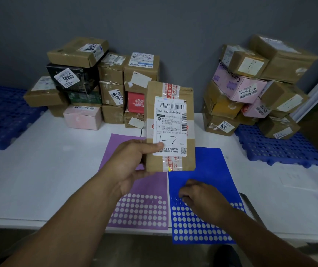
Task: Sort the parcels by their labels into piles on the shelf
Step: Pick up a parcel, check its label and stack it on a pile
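The parcel (170,130), standing upright above and right of the fingers and clear of the surface (38,180), could pivot or slip, since the left hand (131,166) pinches only its lower corner, thumb in front, while the right hand (198,197) curls onto the blue sheet (212,170), grip unclear.

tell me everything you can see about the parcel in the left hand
The parcel is a flat brown cardboard packet, held upright above the white table with its face to the camera. Tape with red print runs down its middle. A white shipping label covers much of the face, with barcodes, a printed code starting 159-159, a QR code and a handwritten 1-2. The left hand grips its lower left edge, thumb on the label. Nothing else touches it.
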